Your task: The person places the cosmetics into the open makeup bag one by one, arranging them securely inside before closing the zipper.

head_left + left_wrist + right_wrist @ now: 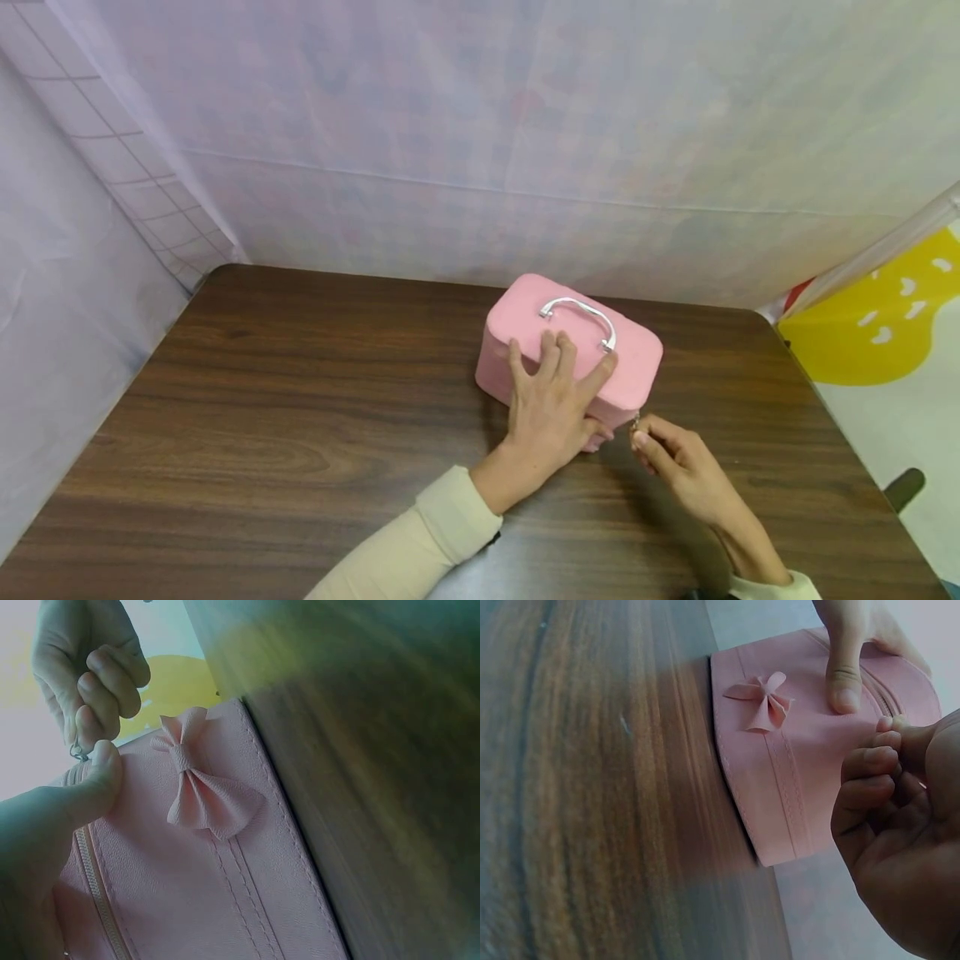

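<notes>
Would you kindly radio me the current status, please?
Left hand on pink case; right hand pinching zipper pull; lid down; left thumb near zipper track.

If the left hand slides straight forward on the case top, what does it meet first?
The left hand would probably meet the silver handle of the pink case first.

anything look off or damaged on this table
Nothing looks spilled or damaged. The pink vanity case just sits askew to the far edge of the table, the left hand resting on it, the right hand pinching its zipper pull.
</notes>
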`<state>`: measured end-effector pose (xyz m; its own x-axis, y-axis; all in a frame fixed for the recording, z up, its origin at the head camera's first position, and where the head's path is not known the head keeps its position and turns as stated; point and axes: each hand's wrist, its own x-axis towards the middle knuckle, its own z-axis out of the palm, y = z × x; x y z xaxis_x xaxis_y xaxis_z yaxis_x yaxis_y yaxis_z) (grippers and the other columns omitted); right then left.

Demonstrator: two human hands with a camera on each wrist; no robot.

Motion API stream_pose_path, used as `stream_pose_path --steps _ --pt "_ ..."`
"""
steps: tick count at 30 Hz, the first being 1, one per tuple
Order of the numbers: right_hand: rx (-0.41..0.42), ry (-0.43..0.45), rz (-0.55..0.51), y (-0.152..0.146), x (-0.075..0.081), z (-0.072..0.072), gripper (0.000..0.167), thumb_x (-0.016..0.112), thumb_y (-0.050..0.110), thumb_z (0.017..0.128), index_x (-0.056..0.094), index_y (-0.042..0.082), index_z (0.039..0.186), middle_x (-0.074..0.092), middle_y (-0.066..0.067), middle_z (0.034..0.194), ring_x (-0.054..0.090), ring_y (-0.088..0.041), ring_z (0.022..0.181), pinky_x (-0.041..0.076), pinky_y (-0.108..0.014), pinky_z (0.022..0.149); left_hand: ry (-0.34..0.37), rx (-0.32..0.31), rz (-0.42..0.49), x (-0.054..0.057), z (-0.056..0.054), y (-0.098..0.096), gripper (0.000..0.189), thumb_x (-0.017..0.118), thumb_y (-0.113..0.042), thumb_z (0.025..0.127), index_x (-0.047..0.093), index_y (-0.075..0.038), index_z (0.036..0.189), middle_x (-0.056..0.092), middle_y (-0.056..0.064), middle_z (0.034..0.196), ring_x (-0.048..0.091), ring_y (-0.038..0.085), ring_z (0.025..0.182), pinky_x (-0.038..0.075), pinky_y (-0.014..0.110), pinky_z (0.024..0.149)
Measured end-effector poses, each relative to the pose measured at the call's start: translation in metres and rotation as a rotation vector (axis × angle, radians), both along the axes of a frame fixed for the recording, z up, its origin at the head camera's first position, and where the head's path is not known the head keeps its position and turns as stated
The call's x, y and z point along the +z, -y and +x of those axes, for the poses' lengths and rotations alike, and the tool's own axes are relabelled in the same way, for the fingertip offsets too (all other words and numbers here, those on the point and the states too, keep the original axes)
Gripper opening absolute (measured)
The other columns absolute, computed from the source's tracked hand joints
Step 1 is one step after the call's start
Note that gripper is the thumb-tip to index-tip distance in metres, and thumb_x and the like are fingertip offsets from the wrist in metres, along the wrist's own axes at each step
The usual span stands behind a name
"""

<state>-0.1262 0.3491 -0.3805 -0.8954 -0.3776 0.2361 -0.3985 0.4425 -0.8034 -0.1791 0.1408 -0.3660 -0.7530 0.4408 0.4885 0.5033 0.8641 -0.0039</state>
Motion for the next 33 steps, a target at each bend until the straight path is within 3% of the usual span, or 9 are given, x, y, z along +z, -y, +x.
stream_pose_path --steps 19,33 --pt "0.035 -0.014 -0.012 0.005 -0.001 0.001 0.024 0.043 -0.010 0.096 0.051 0.006 0.080 0.045 -0.002 0.066 0.043 -0.015 0.055 0.037 -0.029 0.046 -0.038 0.007 0.019 -0.002 0.001 -0.002 0.094 0.061 -0.080 0.058 0.039 -0.040 0.141 0.042 0.015 0.131 0.032 0.035 0.130 0.024 0.066 0.099" --pt "0.010 -0.063 0.021 0.013 0.000 0.004 0.024 0.045 -0.011 0.095 0.052 0.006 0.079 0.046 -0.001 0.065 0.043 -0.012 0.053 0.038 -0.024 0.045 -0.050 0.008 0.022 -0.003 0.001 -0.003 0.094 0.065 -0.078 0.059 0.039 -0.039 0.140 0.043 0.015 0.130 0.033 0.035 0.129 0.025 0.066 0.098"
